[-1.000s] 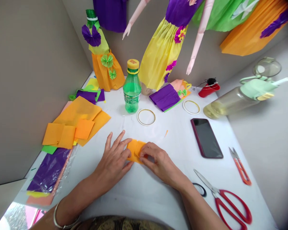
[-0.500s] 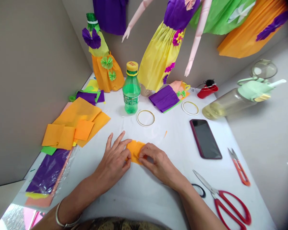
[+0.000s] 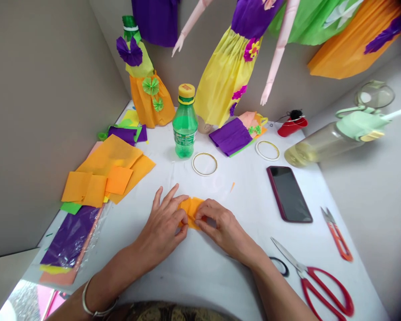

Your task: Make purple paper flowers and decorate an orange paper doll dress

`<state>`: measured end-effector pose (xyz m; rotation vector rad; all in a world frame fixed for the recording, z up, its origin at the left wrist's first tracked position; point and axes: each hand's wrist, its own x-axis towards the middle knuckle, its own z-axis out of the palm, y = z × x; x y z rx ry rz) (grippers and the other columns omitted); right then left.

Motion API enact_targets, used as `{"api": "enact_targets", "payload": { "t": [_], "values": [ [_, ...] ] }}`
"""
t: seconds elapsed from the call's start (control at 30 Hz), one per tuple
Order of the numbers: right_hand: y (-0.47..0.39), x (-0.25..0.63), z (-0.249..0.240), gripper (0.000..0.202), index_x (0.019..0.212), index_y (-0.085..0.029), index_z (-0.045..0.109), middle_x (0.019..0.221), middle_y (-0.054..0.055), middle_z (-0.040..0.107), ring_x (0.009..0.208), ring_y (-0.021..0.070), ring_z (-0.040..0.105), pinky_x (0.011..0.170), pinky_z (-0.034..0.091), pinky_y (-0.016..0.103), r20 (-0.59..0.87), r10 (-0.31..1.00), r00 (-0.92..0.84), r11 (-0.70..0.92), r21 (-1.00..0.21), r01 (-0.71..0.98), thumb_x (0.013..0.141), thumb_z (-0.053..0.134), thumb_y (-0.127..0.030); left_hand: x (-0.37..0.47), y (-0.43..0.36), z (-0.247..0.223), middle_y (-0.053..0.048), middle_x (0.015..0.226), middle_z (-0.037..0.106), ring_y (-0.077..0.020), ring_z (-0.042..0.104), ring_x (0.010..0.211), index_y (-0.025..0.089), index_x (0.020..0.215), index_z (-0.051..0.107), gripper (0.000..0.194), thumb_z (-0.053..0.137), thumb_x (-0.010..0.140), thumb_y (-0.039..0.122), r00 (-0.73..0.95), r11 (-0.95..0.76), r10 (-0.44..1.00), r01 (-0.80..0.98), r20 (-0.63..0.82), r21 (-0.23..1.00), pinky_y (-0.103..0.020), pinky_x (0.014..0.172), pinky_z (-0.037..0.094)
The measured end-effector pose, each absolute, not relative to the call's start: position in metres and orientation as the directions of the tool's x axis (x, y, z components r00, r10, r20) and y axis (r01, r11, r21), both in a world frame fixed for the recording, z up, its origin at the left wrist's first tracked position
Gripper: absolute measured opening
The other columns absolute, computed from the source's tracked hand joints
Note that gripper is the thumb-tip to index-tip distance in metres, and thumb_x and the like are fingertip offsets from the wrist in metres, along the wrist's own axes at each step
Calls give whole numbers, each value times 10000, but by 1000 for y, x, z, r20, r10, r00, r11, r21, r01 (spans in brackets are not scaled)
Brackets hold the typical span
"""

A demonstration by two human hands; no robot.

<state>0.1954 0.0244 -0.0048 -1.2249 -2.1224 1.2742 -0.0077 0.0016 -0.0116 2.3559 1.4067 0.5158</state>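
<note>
A small piece of orange crepe paper (image 3: 192, 206) lies on the white table between my two hands, with a crease or fold near its middle. My left hand (image 3: 169, 218) pinches its left edge between thumb and index finger, the other fingers raised and spread. On the right side, my right hand (image 3: 220, 225) grips the paper with thumb and fingertips closed together. Both hands cover the outer edges of the sheet. Beyond them lies a roll of narrow double-sided tape (image 3: 204, 174), apart from the hands.
Orange paper pieces (image 3: 120, 154) and a wrapped purple pack (image 3: 71, 236) lie left. A green bottle (image 3: 184, 129) stands behind. Right are a phone (image 3: 290, 194), red-handled scissors (image 3: 302, 269), thread snips (image 3: 337, 234) and a tilted drink bottle (image 3: 324, 140). Paper-dressed figures (image 3: 217, 84) stand along the wall.
The whole view has shifted slightly. Both hands stay on the orange paper, whose middle now looks more creased and drawn together.
</note>
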Motion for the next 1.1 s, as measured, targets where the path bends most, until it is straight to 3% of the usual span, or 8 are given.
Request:
{"api": "enact_targets", "payload": {
  "t": [0.53, 0.93, 1.1],
  "values": [
    [25, 194, -7, 131, 843, -223, 578, 897, 10, 576, 863, 168, 546, 773, 424, 299, -110, 819, -564, 181, -882, 435, 943, 553, -142, -13, -3, -17, -85, 1335, 587, -328, 268, 1458, 193, 843, 614, 91, 566, 873, 121, 454, -435, 887, 756, 88, 489, -631, 1177, 144],
    [23, 194, -3, 105, 878, -213, 607, 957, 43, 607, 926, 197, 556, 819, 461, 335, -38, 801, -598, 305, -833, 461, 906, 599, -112, -18, 2, -20, -82, 1355, 550, -322, 250, 1459, 207, 935, 603, 176, 553, 852, 59, 473, -454, 876, 739, 97, 497, -636, 1172, 162],
    [22, 192, -2, 97, 900, -211, 591, 974, 50, 598, 945, 202, 553, 814, 462, 325, -15, 780, -626, 372, -793, 482, 924, 567, -120, -18, 3, -19, -90, 1367, 539, -323, 246, 1459, 213, 964, 595, 137, 590, 853, 133, 472, -441, 879, 750, 67, 493, -631, 1176, 161]
  ]
}}
